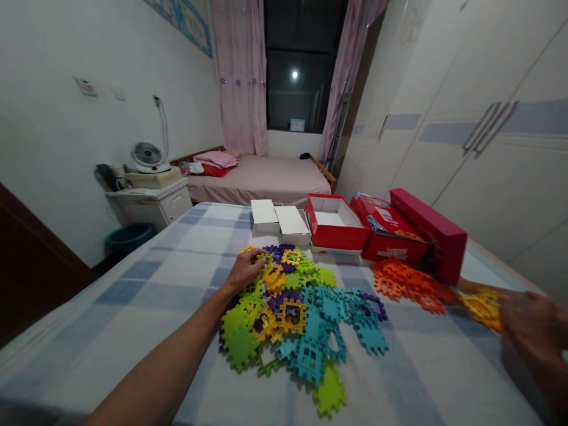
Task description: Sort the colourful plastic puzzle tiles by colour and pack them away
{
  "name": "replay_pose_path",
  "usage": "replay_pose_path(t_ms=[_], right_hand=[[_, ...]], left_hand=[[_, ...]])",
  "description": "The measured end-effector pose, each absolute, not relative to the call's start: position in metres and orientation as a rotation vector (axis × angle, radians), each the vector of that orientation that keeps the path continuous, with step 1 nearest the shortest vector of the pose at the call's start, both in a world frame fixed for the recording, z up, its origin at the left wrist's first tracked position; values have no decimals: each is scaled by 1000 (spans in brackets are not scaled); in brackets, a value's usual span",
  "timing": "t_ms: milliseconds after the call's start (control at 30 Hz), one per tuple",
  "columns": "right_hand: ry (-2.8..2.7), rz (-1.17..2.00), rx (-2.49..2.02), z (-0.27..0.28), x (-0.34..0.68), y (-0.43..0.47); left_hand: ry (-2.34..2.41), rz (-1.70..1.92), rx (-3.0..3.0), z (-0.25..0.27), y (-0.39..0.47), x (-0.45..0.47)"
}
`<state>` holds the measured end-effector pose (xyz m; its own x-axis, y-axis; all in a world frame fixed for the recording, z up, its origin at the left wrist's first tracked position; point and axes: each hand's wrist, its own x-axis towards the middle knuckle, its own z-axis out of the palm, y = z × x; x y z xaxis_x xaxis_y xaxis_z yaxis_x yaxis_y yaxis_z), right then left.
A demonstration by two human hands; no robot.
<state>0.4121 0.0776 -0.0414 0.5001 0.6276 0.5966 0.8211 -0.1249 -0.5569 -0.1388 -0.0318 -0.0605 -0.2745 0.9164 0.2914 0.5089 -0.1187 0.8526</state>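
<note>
A heap of interlocking plastic tiles with toothed edges lies on the bed sheet, in green, yellow, purple and blue. My left hand (247, 271) reaches to the far left side of the heap, fingers curled onto a green tile (262, 258). Blue tiles (331, 307) spread over the heap's right part, and a lime green tile (329, 390) sits at its near edge. At the far right, my right hand (535, 334) is smeared by motion beside a small pile of yellow tiles (483, 307); its fingers cannot be made out. Orange tiles (406, 284) lie in a separate pile to the left of the yellow ones.
Behind the heap stand two white boxes (293, 222), an open red box (339, 239), a red printed box (388, 228) and a long dark pink box (430, 234). Farther back are another bed (275, 174), a fan (149, 157) on a cabinet, and wardrobes (470, 89) along the right.
</note>
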Motion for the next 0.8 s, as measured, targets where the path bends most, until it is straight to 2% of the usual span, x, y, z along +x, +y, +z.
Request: replay_pose_path(t_ms=[67,133,367,600,800], right_hand=[[-1199,-319,-1766,-37,379,62],[-1613,-341,-1431,-28,332,44],[-2255,255,-920,-14,154,29],[-2585,310,-992,-35,57,46],[-2611,227,-1056,-37,61,52]], left_hand=[[1764,1357,1614,-60,-33,-136],[1769,1351,1630,-60,-33,-135],[1828,1429,1553,-64,-31,-137],[1807,1423,2156,-58,-35,-138],[1516,1069,2518,-52,-39,-133]])
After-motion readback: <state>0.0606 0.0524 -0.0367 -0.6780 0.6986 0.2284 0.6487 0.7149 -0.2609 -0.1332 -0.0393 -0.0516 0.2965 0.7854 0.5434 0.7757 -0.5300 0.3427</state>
